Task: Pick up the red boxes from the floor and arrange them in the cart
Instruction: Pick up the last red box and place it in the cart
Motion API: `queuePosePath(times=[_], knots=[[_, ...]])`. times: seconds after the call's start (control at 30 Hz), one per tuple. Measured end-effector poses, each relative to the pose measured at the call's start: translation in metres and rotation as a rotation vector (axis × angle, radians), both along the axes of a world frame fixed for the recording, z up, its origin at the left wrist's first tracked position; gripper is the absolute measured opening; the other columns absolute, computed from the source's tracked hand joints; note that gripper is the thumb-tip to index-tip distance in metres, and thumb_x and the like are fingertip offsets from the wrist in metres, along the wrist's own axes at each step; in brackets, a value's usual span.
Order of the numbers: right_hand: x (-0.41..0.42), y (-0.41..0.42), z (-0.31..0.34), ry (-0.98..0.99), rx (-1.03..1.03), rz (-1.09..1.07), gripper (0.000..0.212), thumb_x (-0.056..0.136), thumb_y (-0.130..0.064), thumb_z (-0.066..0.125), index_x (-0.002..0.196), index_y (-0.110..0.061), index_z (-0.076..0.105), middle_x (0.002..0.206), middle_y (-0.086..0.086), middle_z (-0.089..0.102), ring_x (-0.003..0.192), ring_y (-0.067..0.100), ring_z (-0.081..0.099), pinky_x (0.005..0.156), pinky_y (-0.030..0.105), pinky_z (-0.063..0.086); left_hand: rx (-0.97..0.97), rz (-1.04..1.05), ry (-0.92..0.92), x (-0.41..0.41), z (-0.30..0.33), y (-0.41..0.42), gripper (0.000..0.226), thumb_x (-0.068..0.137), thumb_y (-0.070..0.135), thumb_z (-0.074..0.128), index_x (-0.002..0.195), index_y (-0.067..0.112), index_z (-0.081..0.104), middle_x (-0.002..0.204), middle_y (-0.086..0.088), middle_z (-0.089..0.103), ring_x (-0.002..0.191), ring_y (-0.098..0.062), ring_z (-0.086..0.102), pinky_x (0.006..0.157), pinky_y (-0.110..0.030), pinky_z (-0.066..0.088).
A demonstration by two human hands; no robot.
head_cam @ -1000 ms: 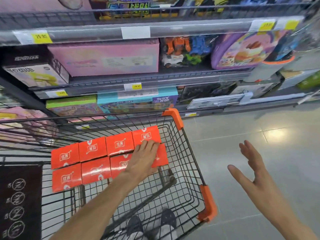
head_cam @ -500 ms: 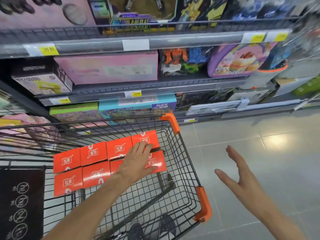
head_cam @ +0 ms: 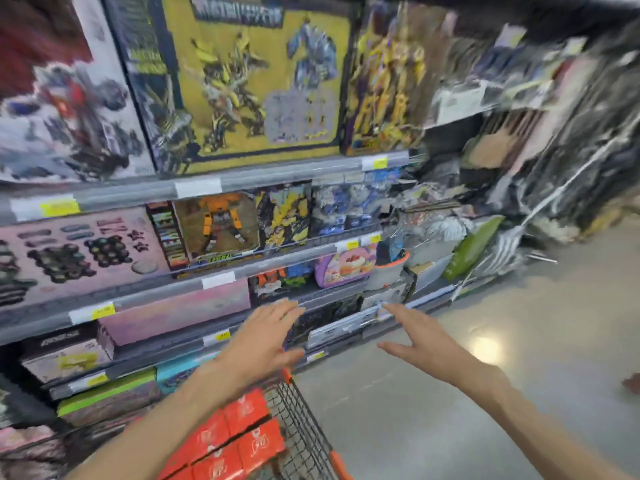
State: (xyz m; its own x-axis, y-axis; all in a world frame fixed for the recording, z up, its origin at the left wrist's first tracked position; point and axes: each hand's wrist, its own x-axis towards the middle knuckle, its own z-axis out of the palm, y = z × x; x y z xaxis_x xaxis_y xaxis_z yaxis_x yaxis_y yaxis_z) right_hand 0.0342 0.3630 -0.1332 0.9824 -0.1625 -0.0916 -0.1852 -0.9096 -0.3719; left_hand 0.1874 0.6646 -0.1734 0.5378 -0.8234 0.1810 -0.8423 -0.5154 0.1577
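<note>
Several red boxes [head_cam: 239,441] lie flat in rows inside the wire cart [head_cam: 304,434], low in the head view and partly hidden by my left forearm. My left hand [head_cam: 263,337] hangs in the air above the cart's far orange corner, fingers spread, holding nothing. My right hand [head_cam: 422,344] is raised over the floor to the right of the cart, also open and empty. Neither hand touches a box. The picture is blurred by motion.
Store shelves [head_cam: 221,278] packed with toy boxes rise right behind the cart. Grey shiny floor [head_cam: 485,393] spreads to the right. A small reddish shape [head_cam: 632,382] shows at the right edge of the floor; I cannot tell what it is.
My left hand has lifted off the red boxes and risen above the cart. The view has swung upward toward the shelves, and my right hand has moved up and inward.
</note>
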Motion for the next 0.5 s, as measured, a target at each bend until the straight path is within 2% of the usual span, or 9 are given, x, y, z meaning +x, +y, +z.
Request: queuePosePath(times=[0.13,0.23,0.3,0.37,0.43,0.5], knots=[[-0.046,-0.039,0.08,-0.099,-0.08,-0.074,0.08,0.089,-0.058,0.068,0.154,-0.028,0.033,0.152,-0.004,0.045,0.14,0.017,0.04,0.112,0.03,0.032,-0.011,-0.14,-0.087,-0.012,0.087,-0.081,0.083,0.091,0.068,0.048,0.154,0.016,0.031,0.157,-0.006,0.036,0.142,-0.027,0.037,0.117,-0.042,0.031],[-0.088,-0.082,0.119,-0.118,-0.165,-0.167,0.088,0.088,-0.058,0.068,0.158,-0.023,0.027,0.157,0.0,0.04,0.144,0.02,0.035,0.115,0.032,0.027,-0.013,-0.295,-0.095,-0.021,0.132,-0.149,0.087,0.09,0.072,0.047,0.157,0.02,0.023,0.161,-0.002,0.029,0.146,-0.024,0.03,0.119,-0.041,0.027],[-0.119,-0.113,0.135,-0.134,-0.213,-0.248,0.093,0.087,-0.067,0.062,0.159,-0.023,0.023,0.159,0.0,0.036,0.147,0.02,0.031,0.119,0.034,0.023,-0.011,-0.368,-0.113,-0.028,0.153,-0.199,0.089,0.09,0.073,0.047,0.156,0.017,0.027,0.161,-0.004,0.029,0.147,-0.024,0.028,0.121,-0.039,0.024],[-0.151,-0.144,0.146,-0.149,-0.25,-0.335,0.097,0.082,-0.077,0.051,0.159,-0.025,0.021,0.16,0.001,0.035,0.147,0.02,0.03,0.119,0.036,0.022,-0.01,-0.452,-0.13,-0.041,0.173,-0.253,0.096,0.087,0.083,0.031,0.155,0.016,0.027,0.161,-0.005,0.028,0.147,-0.024,0.027,0.121,-0.039,0.023],[-0.183,-0.176,0.154,-0.146,-0.268,-0.414,0.095,0.085,-0.073,0.055,0.159,-0.025,0.019,0.162,0.002,0.032,0.148,0.023,0.027,0.119,0.037,0.018,-0.023,-0.543,-0.129,-0.058,0.186,-0.306,0.104,0.081,0.089,0.015,0.155,0.016,0.025,0.162,-0.004,0.026,0.147,-0.023,0.026,0.121,-0.039,0.023],[-0.213,-0.212,0.16,-0.137,-0.287,-0.489,0.093,0.089,-0.066,0.06,0.16,-0.024,0.017,0.163,0.002,0.029,0.149,0.024,0.025,0.12,0.038,0.017,-0.056,-0.61,-0.136,-0.077,0.195,-0.359,0.105,0.08,0.089,0.015,0.156,0.017,0.022,0.162,-0.004,0.024,0.148,-0.022,0.024,0.122,-0.039,0.021]])
